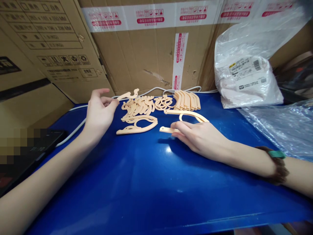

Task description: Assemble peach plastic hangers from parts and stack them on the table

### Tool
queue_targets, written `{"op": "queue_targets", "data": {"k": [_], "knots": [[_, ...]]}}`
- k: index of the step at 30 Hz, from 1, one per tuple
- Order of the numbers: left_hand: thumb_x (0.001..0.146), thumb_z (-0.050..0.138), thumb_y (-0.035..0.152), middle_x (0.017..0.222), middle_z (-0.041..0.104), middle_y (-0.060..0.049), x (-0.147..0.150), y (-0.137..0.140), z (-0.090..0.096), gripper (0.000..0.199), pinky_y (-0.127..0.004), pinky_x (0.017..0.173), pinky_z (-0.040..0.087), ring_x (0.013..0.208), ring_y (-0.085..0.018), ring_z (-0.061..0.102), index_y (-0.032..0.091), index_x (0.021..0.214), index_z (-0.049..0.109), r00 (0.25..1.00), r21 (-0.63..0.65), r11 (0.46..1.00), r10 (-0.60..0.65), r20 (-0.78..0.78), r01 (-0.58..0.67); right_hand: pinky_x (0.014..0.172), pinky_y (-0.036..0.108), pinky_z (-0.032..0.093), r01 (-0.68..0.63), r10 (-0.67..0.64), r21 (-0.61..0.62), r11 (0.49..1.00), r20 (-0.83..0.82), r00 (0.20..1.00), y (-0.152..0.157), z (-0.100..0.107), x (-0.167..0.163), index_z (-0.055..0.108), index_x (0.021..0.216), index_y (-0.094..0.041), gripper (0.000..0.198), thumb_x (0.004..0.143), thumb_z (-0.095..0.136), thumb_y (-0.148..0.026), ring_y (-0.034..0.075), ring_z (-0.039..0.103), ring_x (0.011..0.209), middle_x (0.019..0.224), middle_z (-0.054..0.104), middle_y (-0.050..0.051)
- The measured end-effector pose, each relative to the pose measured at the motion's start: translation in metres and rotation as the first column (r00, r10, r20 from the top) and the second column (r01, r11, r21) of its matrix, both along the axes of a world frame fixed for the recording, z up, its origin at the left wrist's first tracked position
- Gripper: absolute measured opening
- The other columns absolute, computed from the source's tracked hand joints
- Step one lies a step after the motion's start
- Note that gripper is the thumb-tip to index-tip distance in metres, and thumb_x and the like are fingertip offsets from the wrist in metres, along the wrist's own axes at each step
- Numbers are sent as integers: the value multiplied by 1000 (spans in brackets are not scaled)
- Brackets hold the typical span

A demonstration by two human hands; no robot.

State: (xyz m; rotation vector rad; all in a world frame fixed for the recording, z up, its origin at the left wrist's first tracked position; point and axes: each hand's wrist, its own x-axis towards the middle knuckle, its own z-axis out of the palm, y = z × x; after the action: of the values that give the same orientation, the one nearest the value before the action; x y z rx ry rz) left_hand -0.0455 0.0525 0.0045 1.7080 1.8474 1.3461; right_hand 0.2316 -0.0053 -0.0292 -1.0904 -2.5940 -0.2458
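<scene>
Hook piece (pixel 128 95), just one, is pinched in your left hand (pixel 99 111), left of the ring pile (pixel 163 103). Your right hand (pixel 201 137), front-right of the pile, pinches one strip (pixel 165 130).

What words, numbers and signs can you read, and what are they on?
"MM", "(KG)": left cardboard box; most digits blurred.
"合格证": same box.
Umbrella, arrows, recycling sign: same box.
Red writing on white tape: too blurred.
Label on plastic bag: print too small.
Dark device: digits blurred.
</scene>
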Motion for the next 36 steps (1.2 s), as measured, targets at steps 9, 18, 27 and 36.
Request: {"op": "queue_targets", "data": {"k": [9, 18, 27, 36], "knots": [[82, 47, 29, 63, 48, 1, 31, -20, -7, 14, -28, 56, 36, 60, -15, 46, 20, 76, 56, 952, -78, 949, -303, 42, 305, 47, 28, 25, -18, 18, 11, 1000, 12, 1000, -2, 2, 0, 60, 102, -16, 34, 102, 30, -33, 17, 63, 58, 78, 72, 4], [90, 32, 42, 57, 49, 0, 51, -59, -2, 33, -30, 51, 26, 53, -17, 44, 22, 64, 38, 713, -155, 926, -364, -600, 343, 52, 28, 29, -67, 68, 20, 998, -36, 997, -4, 2, 0, 64, 92, -18, 36, 95, 46, -49, 15, 66, 64, 76, 72, 1], [89, 33, 37, 50, 47, 0, 49, -56, -6, 33, -29, 49, 21, 49, -17, 47, 22, 61, 40, 617, -153, 945, -306, -725, 290, 52, 29, 28, -83, 85, 106, 991, -15, 996, -4, 1, 1, 67, 95, -19, 46, 104, 28, -42, 14, 67, 64, 79, 74, 1], [95, 34, 57, 73, 71, -5, 54, -71, -16, 45, -29, 50, 31, 61, -20, 66, 21, 79, 56, 361, -4, 793, -281, -889, 609, 50, 28, 27, -109, 111, 133, 985, -5, 994, -3, 0, 0, 63, 89, -20, 36, 103, 34, -38, 12, 66, 60, 74, 72, -2]]}}
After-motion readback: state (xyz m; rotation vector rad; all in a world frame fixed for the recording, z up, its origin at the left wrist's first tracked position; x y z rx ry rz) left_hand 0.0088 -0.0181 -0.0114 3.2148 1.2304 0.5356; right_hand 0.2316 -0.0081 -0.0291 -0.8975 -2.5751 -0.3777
